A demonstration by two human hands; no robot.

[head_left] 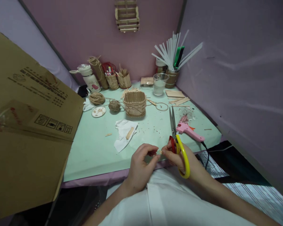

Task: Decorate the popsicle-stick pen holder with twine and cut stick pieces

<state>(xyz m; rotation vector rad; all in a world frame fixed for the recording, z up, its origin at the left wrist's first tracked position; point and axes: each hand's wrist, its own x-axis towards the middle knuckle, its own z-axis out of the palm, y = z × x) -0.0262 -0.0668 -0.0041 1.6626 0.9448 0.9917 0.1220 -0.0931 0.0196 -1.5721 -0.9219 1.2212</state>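
My right hand (179,157) has the yellow-and-red-handled scissors (184,158) hooked over it, blades pointing away and slightly parted. Between its thumb and finger is a tiny pale wood piece (160,152). Close by on the left, my left hand (143,163) is curved, thumb and index fingertips apart, near that piece; nothing can be made out in it. A small woven-looking wooden basket (135,105) stands upright mid-table. Nearer me lies a white tissue (122,133) with a flat wood piece (130,133) on it. The pink glue gun (191,131) rests right of the scissors.
Twine balls (114,105), a dish of wood bits (99,112) and a cardboard box (33,119) are at left. Behind stand a bottle (91,80), stick holders (124,79), a clear cup (159,86) and white glue sticks (171,50). Wood strips (175,94) lie at back right.
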